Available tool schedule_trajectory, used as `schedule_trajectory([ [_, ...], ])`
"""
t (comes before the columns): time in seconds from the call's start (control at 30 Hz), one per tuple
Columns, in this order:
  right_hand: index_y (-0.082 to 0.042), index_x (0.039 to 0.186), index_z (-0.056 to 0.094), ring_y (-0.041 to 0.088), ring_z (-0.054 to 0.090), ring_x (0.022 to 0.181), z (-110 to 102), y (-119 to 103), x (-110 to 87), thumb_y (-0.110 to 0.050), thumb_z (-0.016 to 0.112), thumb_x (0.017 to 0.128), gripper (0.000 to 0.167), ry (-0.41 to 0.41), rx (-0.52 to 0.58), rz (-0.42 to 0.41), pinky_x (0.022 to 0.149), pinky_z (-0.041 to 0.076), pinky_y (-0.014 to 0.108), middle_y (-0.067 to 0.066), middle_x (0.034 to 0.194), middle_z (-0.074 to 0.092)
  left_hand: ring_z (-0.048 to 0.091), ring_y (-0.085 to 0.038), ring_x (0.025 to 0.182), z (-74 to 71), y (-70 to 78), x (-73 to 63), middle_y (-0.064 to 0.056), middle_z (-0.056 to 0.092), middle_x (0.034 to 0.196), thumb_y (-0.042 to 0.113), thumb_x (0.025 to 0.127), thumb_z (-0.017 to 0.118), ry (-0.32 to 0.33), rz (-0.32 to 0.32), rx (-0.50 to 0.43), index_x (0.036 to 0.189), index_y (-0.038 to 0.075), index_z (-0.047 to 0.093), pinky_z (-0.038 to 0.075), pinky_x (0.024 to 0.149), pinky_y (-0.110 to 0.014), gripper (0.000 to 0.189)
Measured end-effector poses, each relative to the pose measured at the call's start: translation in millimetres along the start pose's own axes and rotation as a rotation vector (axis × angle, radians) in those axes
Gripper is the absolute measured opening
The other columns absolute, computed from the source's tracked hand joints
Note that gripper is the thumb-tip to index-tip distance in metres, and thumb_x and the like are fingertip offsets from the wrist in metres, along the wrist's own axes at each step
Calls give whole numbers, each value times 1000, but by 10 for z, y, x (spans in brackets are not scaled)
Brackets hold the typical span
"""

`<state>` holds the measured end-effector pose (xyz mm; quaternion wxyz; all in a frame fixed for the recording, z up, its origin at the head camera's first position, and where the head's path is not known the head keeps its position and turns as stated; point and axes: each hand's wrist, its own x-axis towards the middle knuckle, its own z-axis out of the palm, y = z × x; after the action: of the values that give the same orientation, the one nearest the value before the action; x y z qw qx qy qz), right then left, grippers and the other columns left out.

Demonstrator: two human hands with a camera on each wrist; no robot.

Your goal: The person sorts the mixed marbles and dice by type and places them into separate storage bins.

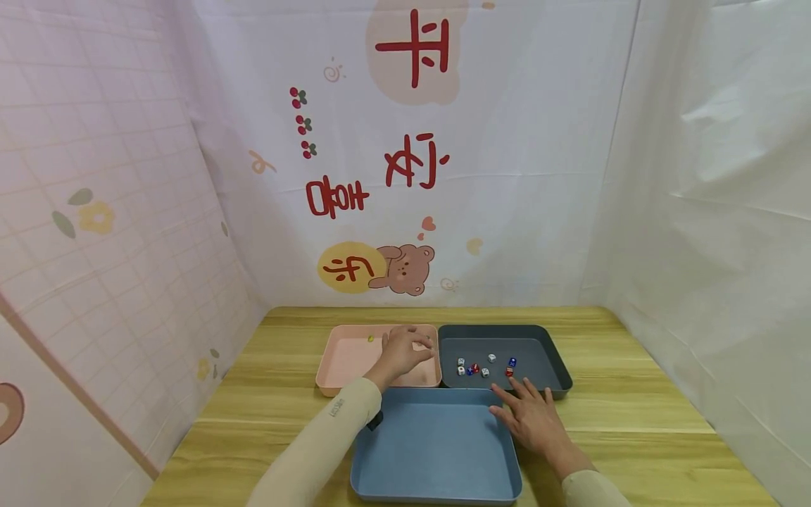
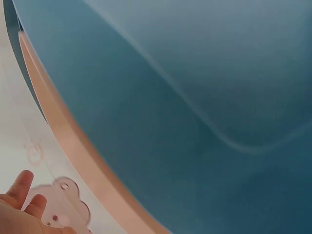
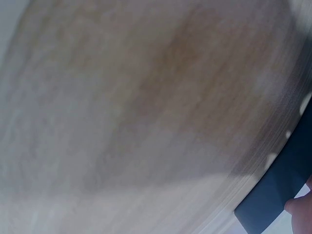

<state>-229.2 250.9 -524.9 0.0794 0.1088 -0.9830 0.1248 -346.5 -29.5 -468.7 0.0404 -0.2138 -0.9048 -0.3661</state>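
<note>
My left hand [image 1: 403,352] hovers over the pink tray [image 1: 342,359], its fingers bent and a gap between them and the thumb; nothing shows between them. A small yellow object [image 1: 370,339] lies near that tray's back wall. In the left wrist view, a few fingers of this hand [image 2: 27,209] appear at the lower left. My right hand [image 1: 532,419], fingers spread, is at the front edge of the dark grey tray [image 1: 538,352]. That tray holds several small dice: white dice [image 1: 491,358], blue dice [image 1: 512,362] and red dice [image 1: 510,372]. Whether the right fingertips touch the rim, I cannot tell.
A blue tray [image 1: 437,451] stands in front of the other two, close to both hands. All three trays sit on a wood-grain table [image 1: 633,408]. Printed white cloth [image 1: 538,176] hangs behind the table and along both sides.
</note>
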Motion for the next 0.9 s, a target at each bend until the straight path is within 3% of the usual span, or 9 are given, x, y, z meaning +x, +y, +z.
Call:
schedule_trajectory([
  [0.13, -21, 142, 57, 50, 33, 139, -1, 1, -3, -57, 49, 98, 58, 1, -1, 0, 104, 18, 76, 20, 149, 45, 33, -43, 137, -78, -81, 1, -21, 51, 141, 24, 90, 74, 21, -46, -1, 97, 16, 78, 5, 108, -74, 11],
  [0.43, -21, 142, 57, 50, 33, 138, 4, 7, -1, -56, 49, 98, 57, -4, 13, 2, 104, 17, 76, 21, 149, 45, 34, -40, 138, -250, -296, 1, -16, 51, 142, 28, 93, 71, 65, -170, 7, 99, 19, 76, 6, 111, -69, 12],
  [0.9, -21, 142, 57, 50, 32, 139, 7, 9, 8, -57, 48, 98, 57, -13, 12, 6, 105, 17, 76, 20, 149, 45, 34, -42, 137, -450, -594, -53, -18, 52, 141, 27, 94, 70, 123, -271, 30, 100, 19, 76, 6, 110, -70, 11],
])
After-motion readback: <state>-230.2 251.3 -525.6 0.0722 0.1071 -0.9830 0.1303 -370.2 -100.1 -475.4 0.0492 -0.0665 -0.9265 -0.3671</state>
